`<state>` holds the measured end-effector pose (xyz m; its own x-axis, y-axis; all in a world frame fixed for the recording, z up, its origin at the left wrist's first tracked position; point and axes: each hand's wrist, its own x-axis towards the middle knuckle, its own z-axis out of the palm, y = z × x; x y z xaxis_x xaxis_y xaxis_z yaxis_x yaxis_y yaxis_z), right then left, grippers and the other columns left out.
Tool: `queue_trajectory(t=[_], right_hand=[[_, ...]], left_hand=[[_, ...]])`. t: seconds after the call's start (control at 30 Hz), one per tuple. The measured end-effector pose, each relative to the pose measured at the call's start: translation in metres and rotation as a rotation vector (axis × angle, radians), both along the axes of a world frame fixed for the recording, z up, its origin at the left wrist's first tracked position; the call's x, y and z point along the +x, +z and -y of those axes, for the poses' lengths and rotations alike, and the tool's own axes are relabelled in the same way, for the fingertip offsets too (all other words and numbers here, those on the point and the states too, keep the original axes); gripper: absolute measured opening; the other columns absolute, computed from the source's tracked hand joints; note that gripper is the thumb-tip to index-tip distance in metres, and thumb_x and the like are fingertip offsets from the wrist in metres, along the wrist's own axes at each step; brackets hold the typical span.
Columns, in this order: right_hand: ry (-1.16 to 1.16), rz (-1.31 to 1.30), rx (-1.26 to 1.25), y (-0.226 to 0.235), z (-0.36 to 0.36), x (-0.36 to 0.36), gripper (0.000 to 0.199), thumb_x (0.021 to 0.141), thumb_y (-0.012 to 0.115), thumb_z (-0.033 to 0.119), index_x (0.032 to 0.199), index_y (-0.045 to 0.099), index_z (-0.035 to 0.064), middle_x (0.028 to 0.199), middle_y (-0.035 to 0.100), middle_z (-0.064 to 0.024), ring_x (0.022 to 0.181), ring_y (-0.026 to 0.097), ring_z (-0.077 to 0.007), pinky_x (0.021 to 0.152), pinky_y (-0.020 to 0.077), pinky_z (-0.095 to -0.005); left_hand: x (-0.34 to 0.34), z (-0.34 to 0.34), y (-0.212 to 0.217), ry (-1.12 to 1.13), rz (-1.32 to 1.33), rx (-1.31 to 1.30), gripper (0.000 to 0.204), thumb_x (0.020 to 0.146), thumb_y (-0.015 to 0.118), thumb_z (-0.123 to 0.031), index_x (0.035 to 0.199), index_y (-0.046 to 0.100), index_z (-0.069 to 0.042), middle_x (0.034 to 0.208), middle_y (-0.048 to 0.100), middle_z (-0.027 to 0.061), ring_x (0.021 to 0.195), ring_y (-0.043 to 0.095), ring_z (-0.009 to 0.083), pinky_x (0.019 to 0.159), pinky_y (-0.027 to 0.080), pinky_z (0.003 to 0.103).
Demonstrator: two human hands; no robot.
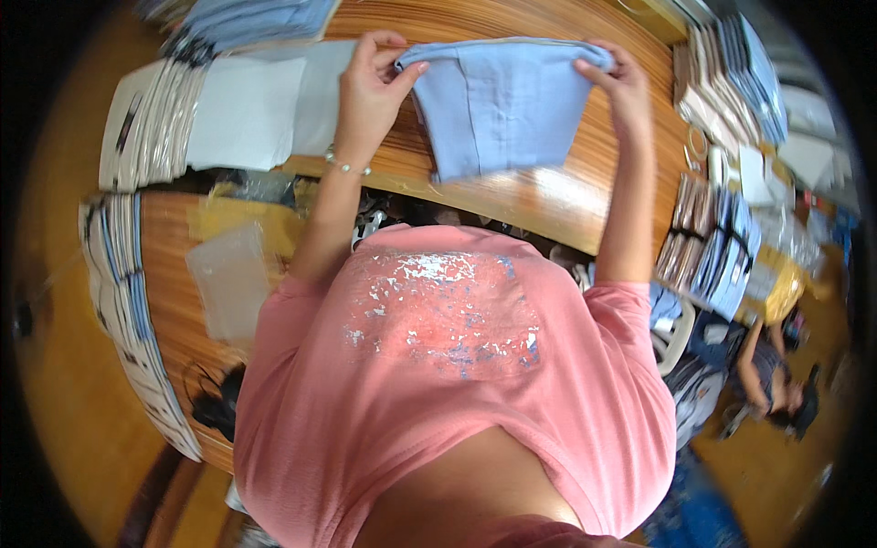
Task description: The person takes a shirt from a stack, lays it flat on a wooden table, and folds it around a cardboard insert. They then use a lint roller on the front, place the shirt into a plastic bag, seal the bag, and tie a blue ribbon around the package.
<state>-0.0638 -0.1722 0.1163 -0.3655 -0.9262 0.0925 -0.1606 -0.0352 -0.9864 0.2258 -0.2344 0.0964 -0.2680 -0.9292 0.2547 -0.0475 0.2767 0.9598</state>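
A folded light-blue garment (507, 114) is stretched between my two hands over the wooden table. My left hand (373, 87) pinches its far left corner between thumb and fingers. At the far right corner, my right hand (626, 87) grips the fabric the same way. The near edge of the cloth hangs toward me and is slightly blurred. Whether it touches the tabletop I cannot tell. White sheets (245, 114) lie just left of my left hand.
Stacked packed garments (151, 123) line the table's left side, with blue ones (260, 20) beyond. More stacks (726, 82) stand at the right, near scissors (692, 151). Clear plastic bags (228, 279) lie on a lower-left surface. Another person (763, 379) is at far right.
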Motion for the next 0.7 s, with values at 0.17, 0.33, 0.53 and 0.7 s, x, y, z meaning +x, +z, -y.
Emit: queue_trajectory(t=[0.17, 0.33, 0.53, 0.7], right_hand=[[0.021, -0.139, -0.017, 0.059, -0.114, -0.011, 0.023, 0.068, 0.064, -0.005, 0.091, 0.064, -0.0020, 0.098, 0.065, -0.0149, 0.097, 0.060, -0.0217, 0.091, 0.0443, -0.0317], [-0.064, -0.186, 0.086, -0.060, -0.207, 0.027, 0.034, 0.060, 0.042, -0.017, 0.080, 0.063, 0.0024, 0.098, 0.066, -0.0101, 0.113, 0.053, -0.0271, 0.101, 0.0349, -0.0434], [-0.046, -0.531, 0.311, -0.105, -0.250, 0.051, 0.028, 0.068, 0.049, -0.010, 0.089, 0.061, 0.0032, 0.107, 0.059, -0.0113, 0.105, 0.054, -0.0264, 0.094, 0.0371, -0.0411], [-0.372, 0.277, 0.506, -0.135, -0.237, 0.041, 0.006, 0.082, 0.060, 0.006, 0.085, 0.060, 0.0018, 0.071, 0.058, -0.0018, 0.063, 0.052, -0.0087, 0.058, 0.0433, -0.0222]], left_hand=[[-0.011, -0.033, 0.059, -0.272, 0.204, -0.373, 0.023, 0.074, 0.062, 0.009, 0.095, 0.063, 0.000, 0.096, 0.066, 0.0078, 0.088, 0.062, 0.0131, 0.079, 0.049, 0.025], [0.001, -0.074, -0.065, -0.553, 0.309, -0.725, 0.019, 0.069, 0.060, 0.002, 0.085, 0.068, -0.006, 0.094, 0.067, 0.0036, 0.094, 0.063, 0.0200, 0.080, 0.051, 0.031], [0.023, -0.098, -0.127, -0.818, 0.568, -0.295, 0.031, 0.080, 0.057, -0.001, 0.110, 0.057, -0.008, 0.113, 0.056, 0.0099, 0.105, 0.056, 0.0182, 0.083, 0.048, 0.032], [0.000, -0.086, -0.130, -0.509, 0.391, 0.515, 0.018, 0.083, 0.060, -0.008, 0.099, 0.055, -0.001, 0.085, 0.060, 0.0068, 0.074, 0.054, 0.0089, 0.066, 0.046, 0.022]])
